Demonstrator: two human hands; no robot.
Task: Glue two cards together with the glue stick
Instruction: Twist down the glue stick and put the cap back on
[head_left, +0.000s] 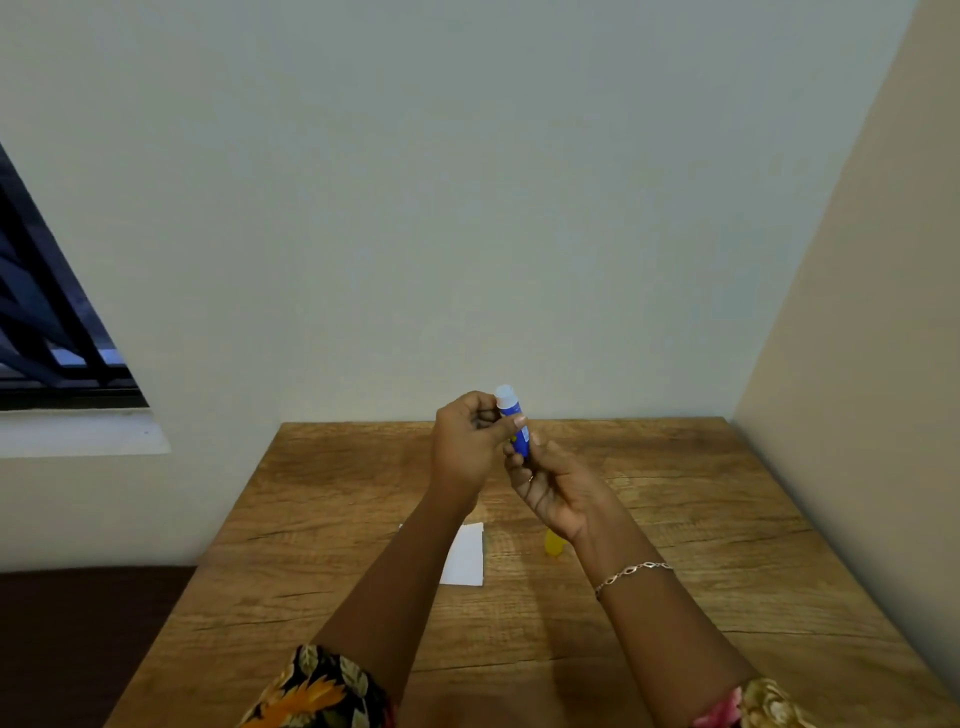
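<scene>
Glue stick (514, 423) held upright above the bench (675, 519), white tip up, cap off. My left hand (467, 447) pinches the upper barrel between thumb and fingers; my right hand (550, 488) grips the lower end. White card (467, 556) lies flat on the bench below and nearer to me than both hands, partly hidden by my left forearm. Yellow cap (553, 543) sits beneath my right hand.

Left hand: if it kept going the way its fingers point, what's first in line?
The glue stick: the left hand already grips it, fingers pointing right. Past it, likely the right hand.
</scene>
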